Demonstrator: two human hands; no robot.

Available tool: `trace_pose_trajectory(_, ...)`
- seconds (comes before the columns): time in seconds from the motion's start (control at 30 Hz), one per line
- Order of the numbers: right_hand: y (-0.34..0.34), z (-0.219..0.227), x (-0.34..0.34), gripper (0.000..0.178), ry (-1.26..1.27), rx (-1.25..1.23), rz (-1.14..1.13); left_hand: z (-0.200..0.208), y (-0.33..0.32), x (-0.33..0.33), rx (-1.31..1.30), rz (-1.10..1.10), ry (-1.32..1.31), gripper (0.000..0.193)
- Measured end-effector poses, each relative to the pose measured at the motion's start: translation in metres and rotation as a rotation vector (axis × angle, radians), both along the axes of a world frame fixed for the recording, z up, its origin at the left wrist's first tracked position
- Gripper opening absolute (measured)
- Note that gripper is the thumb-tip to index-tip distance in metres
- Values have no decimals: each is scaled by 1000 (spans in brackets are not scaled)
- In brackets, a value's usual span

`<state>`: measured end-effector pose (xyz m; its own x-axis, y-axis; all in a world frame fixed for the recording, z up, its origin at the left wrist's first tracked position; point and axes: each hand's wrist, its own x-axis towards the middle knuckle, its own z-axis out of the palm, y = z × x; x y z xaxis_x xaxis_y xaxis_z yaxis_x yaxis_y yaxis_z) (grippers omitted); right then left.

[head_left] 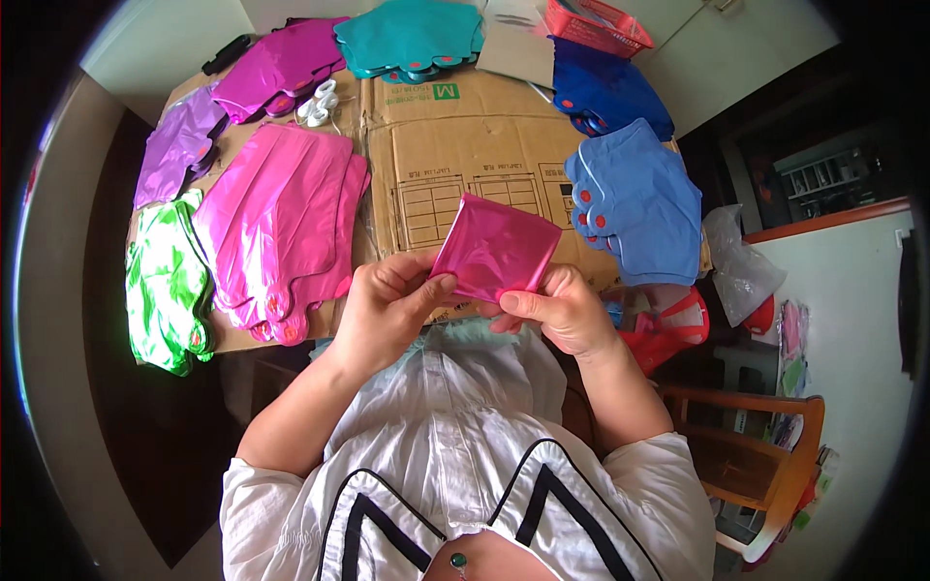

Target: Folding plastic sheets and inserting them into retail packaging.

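Note:
A shiny magenta-pink foil piece (501, 247), folded into a flat square, is held above the near part of the table. It looks like an uninflated foil balloon. My left hand (387, 305) pinches its lower left corner between thumb and fingers. At the lower right edge, the thumb of my right hand (567, 312) lies on top, with the fingers bent beneath. Flat pink foil pieces (281, 213) with scalloped ends are piled just left of my hands. To the right lies a pile of light blue ones (641, 208) with red dots along the scalloped edge.
Cardboard (465, 131) covers the table. Around its rim lie green (167, 281), lilac (179, 145), purple (281, 63), teal (412, 39) and dark blue (615, 87) foil piles. White string (318, 105) sits back left, a red basket (601, 27) back right. A wooden chair (746, 465) stands right.

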<state>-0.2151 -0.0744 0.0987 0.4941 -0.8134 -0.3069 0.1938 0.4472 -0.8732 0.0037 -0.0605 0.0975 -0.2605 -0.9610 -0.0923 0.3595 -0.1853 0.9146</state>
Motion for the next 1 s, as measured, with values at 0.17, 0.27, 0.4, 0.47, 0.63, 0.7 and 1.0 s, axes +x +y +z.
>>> trace_pose_trajectory(0.17,-6,1,-2,19,-15,-51,31,5,-1,3,42,-13,-15,21)
trace_pose_trajectory(0.27,-6,-1,2,20,26,-133,9,6,-3,4,155,-5,28,20)
trace_pose_trajectory(0.4,-7,-1,7,21,43,-175,-28,-1,-2,1,66,86,30,21)
trace_pose_trajectory(0.47,-9,-2,5,22,15,-203,-19,-5,1,-5,-53,149,78,22)
trace_pose_trajectory(0.63,-16,6,3,22,-34,-190,-26,0,-5,-8,-71,99,134,26)
trace_pose_trajectory(0.7,-19,6,-1,22,-15,-166,-42,7,-9,-11,-60,82,119,26)
trace_pose_trajectory(1.0,-47,17,-32,13,60,-266,-230,22,-87,-14,-134,-211,-233,25)
